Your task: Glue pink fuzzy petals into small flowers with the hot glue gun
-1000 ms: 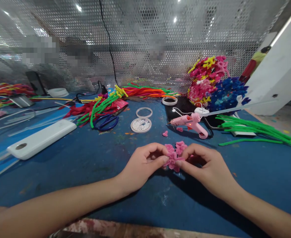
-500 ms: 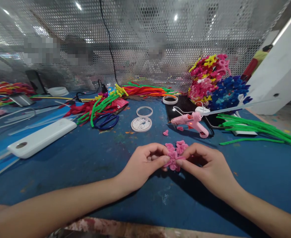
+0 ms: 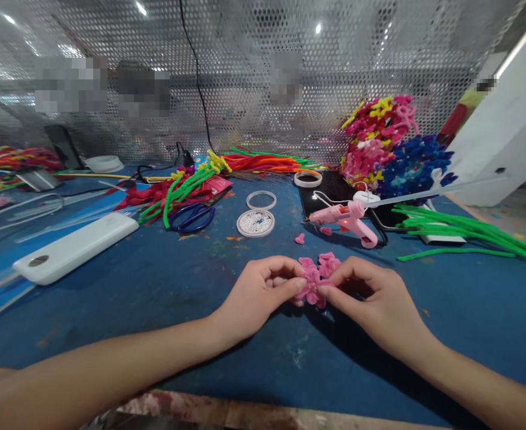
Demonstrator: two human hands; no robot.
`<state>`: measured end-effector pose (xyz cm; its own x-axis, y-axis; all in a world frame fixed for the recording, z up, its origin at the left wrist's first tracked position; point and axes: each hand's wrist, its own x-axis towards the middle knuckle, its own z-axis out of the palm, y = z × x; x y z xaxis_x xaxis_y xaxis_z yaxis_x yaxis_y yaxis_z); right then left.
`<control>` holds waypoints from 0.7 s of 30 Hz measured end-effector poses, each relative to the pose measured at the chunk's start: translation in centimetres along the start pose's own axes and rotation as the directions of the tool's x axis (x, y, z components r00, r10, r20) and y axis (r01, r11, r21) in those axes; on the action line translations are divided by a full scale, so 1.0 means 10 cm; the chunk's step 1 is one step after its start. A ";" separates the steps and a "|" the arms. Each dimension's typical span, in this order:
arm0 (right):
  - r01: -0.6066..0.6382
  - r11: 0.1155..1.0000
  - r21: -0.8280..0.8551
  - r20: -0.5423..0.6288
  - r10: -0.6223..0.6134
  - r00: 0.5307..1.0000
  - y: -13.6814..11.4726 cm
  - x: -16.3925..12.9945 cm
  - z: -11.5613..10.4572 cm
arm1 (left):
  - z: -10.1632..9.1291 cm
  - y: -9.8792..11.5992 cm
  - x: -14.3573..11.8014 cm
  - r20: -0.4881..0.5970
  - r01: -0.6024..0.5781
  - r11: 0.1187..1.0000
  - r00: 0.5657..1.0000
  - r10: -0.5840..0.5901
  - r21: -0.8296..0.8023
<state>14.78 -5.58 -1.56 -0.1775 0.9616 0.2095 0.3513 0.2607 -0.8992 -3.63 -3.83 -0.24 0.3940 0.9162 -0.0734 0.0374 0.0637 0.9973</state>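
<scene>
A small pink pipe-cleaner flower [image 3: 315,276] sits just above the blue table [image 3: 164,286] at the centre, pinched from both sides. My left hand [image 3: 258,295] grips its left edge with thumb and fingers. My right hand [image 3: 370,298] grips its right edge the same way. Both forearms rest on the table near its front edge. Two loose pink bits [image 3: 299,239] lie a little beyond the flower.
A pink glue gun [image 3: 346,220] lies behind my hands on a black pad. Green pipe cleaners [image 3: 460,233] spread at the right, finished flower bunches [image 3: 388,152] behind. Blue scissors [image 3: 191,216], a round bead tin [image 3: 255,223], clear rings and a white power bank [image 3: 75,246] lie left.
Both hands have stayed in place on the flower, with only slight finger movement. The view has shifted a touch.
</scene>
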 end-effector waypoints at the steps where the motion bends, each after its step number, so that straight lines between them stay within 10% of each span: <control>1: 0.002 1.000 0.003 0.000 -0.002 1.000 0.00 0.00 0.00 | 0.00 -0.01 0.00 0.009 -0.001 1.000 1.000 0.002 -0.011; 15: -0.054 0.995 0.084 0.023 0.052 0.998 0.02 0.01 0.01 | -0.01 0.03 0.00 0.009 -0.095 0.991 0.995 0.095 0.094; 21: 0.374 0.918 -0.132 -0.119 -0.389 0.914 0.03 0.03 -0.06 | -0.04 0.06 0.01 -0.058 -0.156 0.983 0.985 0.162 0.101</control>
<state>15.43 -5.16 -1.54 -0.1892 0.7873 0.5869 0.3780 0.6100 -0.6964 -3.94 -3.51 0.31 0.3405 0.9359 0.0899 0.0678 -0.1198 0.9905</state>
